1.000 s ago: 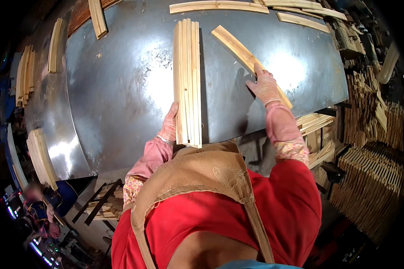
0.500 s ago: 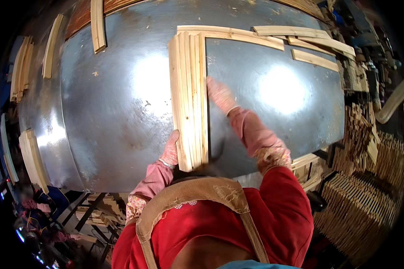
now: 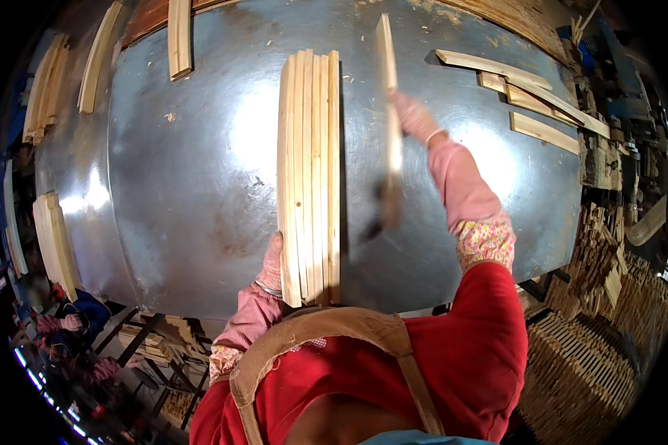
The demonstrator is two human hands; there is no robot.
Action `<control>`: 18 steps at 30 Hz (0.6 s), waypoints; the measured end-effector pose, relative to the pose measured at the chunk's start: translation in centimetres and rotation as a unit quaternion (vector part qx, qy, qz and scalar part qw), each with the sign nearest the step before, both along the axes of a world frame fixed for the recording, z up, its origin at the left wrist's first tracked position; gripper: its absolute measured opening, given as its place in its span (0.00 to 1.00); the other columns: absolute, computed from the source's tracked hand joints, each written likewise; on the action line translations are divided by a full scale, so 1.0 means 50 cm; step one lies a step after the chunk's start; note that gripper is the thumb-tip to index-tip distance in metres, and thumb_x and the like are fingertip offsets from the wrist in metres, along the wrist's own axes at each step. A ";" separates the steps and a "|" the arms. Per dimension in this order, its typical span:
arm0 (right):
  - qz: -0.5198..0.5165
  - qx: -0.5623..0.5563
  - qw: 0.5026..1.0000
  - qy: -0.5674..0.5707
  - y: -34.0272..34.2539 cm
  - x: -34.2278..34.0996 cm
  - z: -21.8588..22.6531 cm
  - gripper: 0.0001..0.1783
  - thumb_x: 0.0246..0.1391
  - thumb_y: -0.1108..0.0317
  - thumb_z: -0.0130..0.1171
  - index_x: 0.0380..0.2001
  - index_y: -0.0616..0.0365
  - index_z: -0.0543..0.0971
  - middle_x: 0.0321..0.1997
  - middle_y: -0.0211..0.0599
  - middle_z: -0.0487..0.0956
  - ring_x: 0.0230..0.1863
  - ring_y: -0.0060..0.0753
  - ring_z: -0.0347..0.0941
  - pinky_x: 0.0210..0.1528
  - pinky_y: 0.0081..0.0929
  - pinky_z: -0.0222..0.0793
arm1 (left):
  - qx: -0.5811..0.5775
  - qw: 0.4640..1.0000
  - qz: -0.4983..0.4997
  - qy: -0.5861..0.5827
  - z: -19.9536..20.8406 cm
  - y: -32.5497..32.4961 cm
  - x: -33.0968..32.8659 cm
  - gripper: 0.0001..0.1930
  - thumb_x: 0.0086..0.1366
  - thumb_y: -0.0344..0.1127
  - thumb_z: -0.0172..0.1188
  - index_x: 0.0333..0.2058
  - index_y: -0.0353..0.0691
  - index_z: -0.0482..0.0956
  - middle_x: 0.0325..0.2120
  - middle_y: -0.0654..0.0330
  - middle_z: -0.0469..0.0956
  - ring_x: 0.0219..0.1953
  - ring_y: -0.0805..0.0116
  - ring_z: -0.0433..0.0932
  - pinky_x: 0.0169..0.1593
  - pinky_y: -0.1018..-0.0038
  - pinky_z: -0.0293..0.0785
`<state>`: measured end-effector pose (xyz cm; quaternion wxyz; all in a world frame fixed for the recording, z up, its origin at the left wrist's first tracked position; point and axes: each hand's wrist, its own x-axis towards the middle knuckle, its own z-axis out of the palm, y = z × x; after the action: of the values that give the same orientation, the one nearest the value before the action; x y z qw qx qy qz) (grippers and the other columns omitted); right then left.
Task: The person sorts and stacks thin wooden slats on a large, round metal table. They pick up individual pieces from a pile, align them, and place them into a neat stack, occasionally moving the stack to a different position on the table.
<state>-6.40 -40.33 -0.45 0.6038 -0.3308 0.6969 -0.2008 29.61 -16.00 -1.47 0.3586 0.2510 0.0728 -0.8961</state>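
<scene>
- The left hand (image 3: pixel 272 261), in a pale pink glove, presses against the near left edge of a row of wooden slats (image 3: pixel 309 174); its fingers lie flat along the side of the outermost slat, loosely curved, not wrapped around it.
- The row of wooden slats is made of about six pale strips laid side by side, touching one another, running from near to far across the middle of the metal table (image 3: pixel 178 200). Their near ends reach the table's near edge, just in front of the person's tan apron strap (image 3: pixel 326 330).
- The right hand (image 3: pixel 412 116), also gloved in pink, is raised over the table to the right of the row, with the pink sleeve reaching out from the near right.
- The right hand's fingers are closed around a single wooden slat (image 3: pixel 388 96), gripping it at about mid-length. This slat stands on its narrow edge, runs near to far, and is blurred at its near end; whether that end touches the table cannot be told.
- The held slat is just beside the row, apart from it by a narrow strip of bare metal.
- Loose slats (image 3: pixel 531 93) lie at the far right of the table, and one short board (image 3: pixel 179 37) lies at the far left.
- Stacks of slats (image 3: pixel 52 237) rest along the left edge.
</scene>
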 end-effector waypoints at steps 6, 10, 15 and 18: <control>0.110 -0.087 0.985 -0.100 0.177 0.125 -0.084 0.30 0.78 0.50 0.54 0.71 0.60 0.72 0.74 0.43 0.74 0.75 0.38 0.66 0.78 0.34 0.59 | 0.004 0.990 -0.014 -0.140 -0.107 0.034 -0.027 0.54 0.60 0.69 0.74 0.74 0.37 0.66 0.66 0.49 0.78 0.65 0.50 0.79 0.70 0.52 0.75; 0.118 -0.392 0.892 0.191 -0.028 -0.092 -0.123 0.35 0.69 0.41 0.60 0.68 0.54 0.78 0.69 0.50 0.78 0.71 0.47 0.73 0.72 0.40 0.67 | 0.025 0.997 -0.021 -0.075 -0.162 0.049 -0.002 0.53 0.60 0.68 0.75 0.73 0.37 0.67 0.66 0.49 0.78 0.64 0.50 0.80 0.69 0.51 0.77; 0.034 -0.100 0.759 0.642 -0.237 -0.283 -0.025 0.42 0.65 0.25 0.47 0.76 0.27 0.69 0.78 0.47 0.69 0.76 0.71 0.61 0.69 0.71 0.65 | 0.042 0.996 -0.022 -0.073 -0.214 0.054 0.026 0.51 0.60 0.64 0.76 0.72 0.37 0.68 0.65 0.49 0.78 0.63 0.50 0.80 0.67 0.51 0.78; 0.029 -0.076 0.784 0.615 -0.232 -0.301 -0.085 0.41 0.65 0.23 0.43 0.76 0.23 0.69 0.79 0.47 0.67 0.77 0.72 0.58 0.69 0.76 0.62 | 0.041 0.991 -0.022 -0.123 -0.204 0.052 0.027 0.53 0.57 0.65 0.78 0.72 0.37 0.69 0.63 0.49 0.80 0.61 0.51 0.82 0.66 0.51 0.80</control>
<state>-21.47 -51.92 -4.69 0.0257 -0.4491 0.8930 0.0106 30.97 -13.41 -11.66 0.3348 0.3756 0.0595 -0.8621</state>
